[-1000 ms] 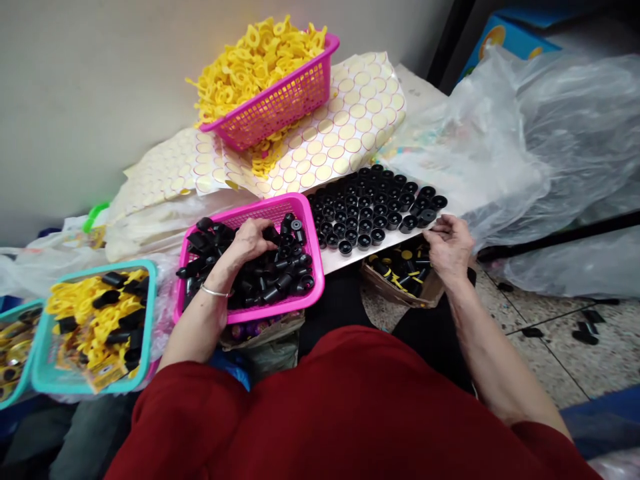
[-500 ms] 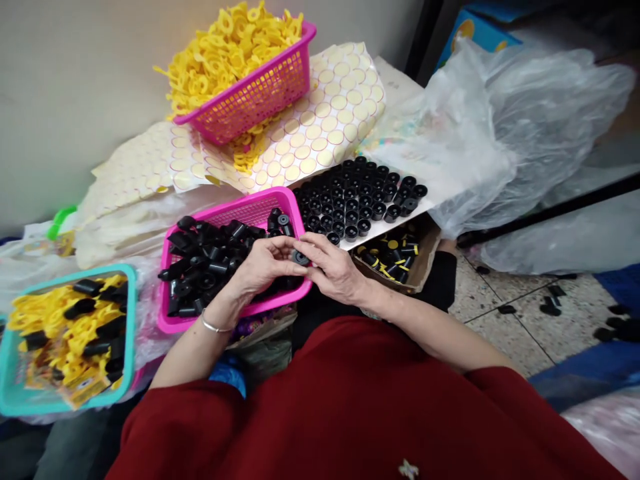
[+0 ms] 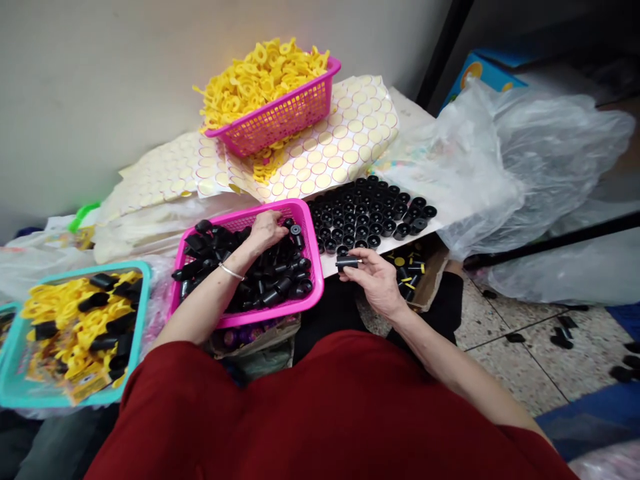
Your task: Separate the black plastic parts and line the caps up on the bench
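Note:
My right hand point(image 3: 377, 277) pinches a small black plastic cylinder point(image 3: 345, 263) between thumb and fingers, held sideways at the near edge of a white board point(image 3: 327, 268). On that board, rows of black round caps point(image 3: 361, 212) stand close together, mostly with their hollow ends up. My left hand point(image 3: 267, 232) reaches into a bright pink basket point(image 3: 320, 287) heaped with loose black plastic parts point(image 3: 273, 290). Its fingers are bent and closed at the basket's far side; whatever is between them is hidden.
A second pink basket point(image 3: 300, 110), full of yellow ring-shaped pieces point(image 3: 260, 83), stands on sheets of round stickers point(image 3: 345, 143). At left is a turquoise basket point(image 3: 145, 300) of yellow and black pieces. A cardboard box point(image 3: 433, 280) sits below the board; plastic bags point(image 3: 555, 153) lie right.
My hands, together over the near basket's right edge before, have separated. The left has moved into the basket; the right has moved rightward with the black cylinder. The view has shifted slightly.

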`<state>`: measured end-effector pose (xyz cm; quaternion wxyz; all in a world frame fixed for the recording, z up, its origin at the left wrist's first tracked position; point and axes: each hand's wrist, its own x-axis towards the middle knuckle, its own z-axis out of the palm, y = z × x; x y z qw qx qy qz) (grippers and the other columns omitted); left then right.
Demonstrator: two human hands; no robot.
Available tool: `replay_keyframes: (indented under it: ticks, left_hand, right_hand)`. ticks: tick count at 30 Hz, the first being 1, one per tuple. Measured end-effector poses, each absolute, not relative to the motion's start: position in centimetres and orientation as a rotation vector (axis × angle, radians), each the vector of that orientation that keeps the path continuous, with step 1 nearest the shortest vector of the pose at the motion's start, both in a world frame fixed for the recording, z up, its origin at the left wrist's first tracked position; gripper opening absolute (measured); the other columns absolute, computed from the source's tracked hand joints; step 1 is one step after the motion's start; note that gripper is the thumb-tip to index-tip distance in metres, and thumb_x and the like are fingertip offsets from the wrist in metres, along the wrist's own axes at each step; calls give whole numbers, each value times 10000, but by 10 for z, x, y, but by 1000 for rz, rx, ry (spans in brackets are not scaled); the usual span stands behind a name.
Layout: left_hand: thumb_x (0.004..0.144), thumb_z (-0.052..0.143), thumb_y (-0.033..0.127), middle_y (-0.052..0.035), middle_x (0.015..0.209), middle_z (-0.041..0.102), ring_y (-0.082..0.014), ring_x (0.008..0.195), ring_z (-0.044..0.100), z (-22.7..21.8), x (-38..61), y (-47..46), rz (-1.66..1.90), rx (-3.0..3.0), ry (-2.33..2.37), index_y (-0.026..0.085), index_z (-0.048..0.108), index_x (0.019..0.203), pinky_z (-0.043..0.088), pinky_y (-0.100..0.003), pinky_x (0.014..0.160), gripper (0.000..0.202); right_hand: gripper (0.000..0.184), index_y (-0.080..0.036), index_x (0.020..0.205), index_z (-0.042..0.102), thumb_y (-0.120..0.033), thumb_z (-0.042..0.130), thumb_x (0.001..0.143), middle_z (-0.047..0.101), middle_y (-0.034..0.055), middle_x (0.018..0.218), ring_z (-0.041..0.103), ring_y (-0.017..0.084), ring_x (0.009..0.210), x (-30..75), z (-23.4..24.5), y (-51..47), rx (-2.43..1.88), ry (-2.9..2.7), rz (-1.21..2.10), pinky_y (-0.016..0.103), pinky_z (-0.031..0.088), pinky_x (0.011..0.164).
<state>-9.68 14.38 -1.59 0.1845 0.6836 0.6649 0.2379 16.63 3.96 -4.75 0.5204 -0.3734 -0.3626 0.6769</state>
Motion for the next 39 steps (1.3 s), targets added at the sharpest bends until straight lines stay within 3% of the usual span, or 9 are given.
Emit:
replay_keyframes:
  ticks: [3,5,9,13,18,22,25,39]
  left_hand:
    - [679,617,184,-40,659,555,-234,755,586,-20,-85,143,348,1933,2167,185,536,642,437,-360,738,89]
    - [698,607,208,-84,758,598,-281,835,598,-20,-79,140,314,1935,2219,187,537,666,440,-398,776,80]
    - [697,621,243,-90,724,596,-328,894,597,-19,-78,139,258,1913,2241,188,554,654,435,-450,833,96]
    - [632,677,254,-46,680,603,-269,809,600,-10,-80,135,493,1787,2200,168,633,713,454,-406,809,125]
    - [587,765,303,-26,774,669,-169,703,601,24,-56,92,933,1595,1567,153,688,829,494,-323,711,295]
    - [607,800,293,-31,766,665,-159,704,594,44,-26,57,915,1652,1337,154,729,827,489,-307,681,270]
    - [646,791,286,-34,768,662,-153,696,586,47,-16,48,894,1716,1297,160,748,829,473,-295,657,226]
    - [677,798,351,-32,762,682,-143,681,597,45,-10,48,829,1848,1274,154,756,843,479,-259,642,261]
  right_hand:
    - [406,-179,971,631,-287,848,645,709,-7,788,661,116,649,167,-50,36,-902,-851,1671,283,596,625]
    - [407,-176,962,635,-276,854,634,709,-13,778,661,109,645,165,-50,35,-895,-845,1688,266,591,617]
    - [426,-179,942,636,-305,870,609,701,-20,777,670,108,640,164,-44,36,-845,-780,1745,253,592,599]
    - [442,-190,956,639,-340,871,612,684,-26,786,664,102,631,171,-37,40,-804,-700,1792,251,589,592]
    - [445,-212,995,645,-396,850,646,678,-14,828,637,104,675,175,-28,41,-779,-767,1684,276,589,661]
    - [448,-244,1048,641,-436,819,684,680,14,983,654,154,880,171,-19,38,-821,-951,1433,327,581,823]
    - [419,-252,1067,638,-438,790,723,674,19,1003,655,167,923,173,-16,37,-832,-1087,1324,353,557,894]
    - [340,-260,1082,685,-396,747,777,647,28,1008,628,162,886,185,-23,40,-838,-1316,1203,350,556,834]
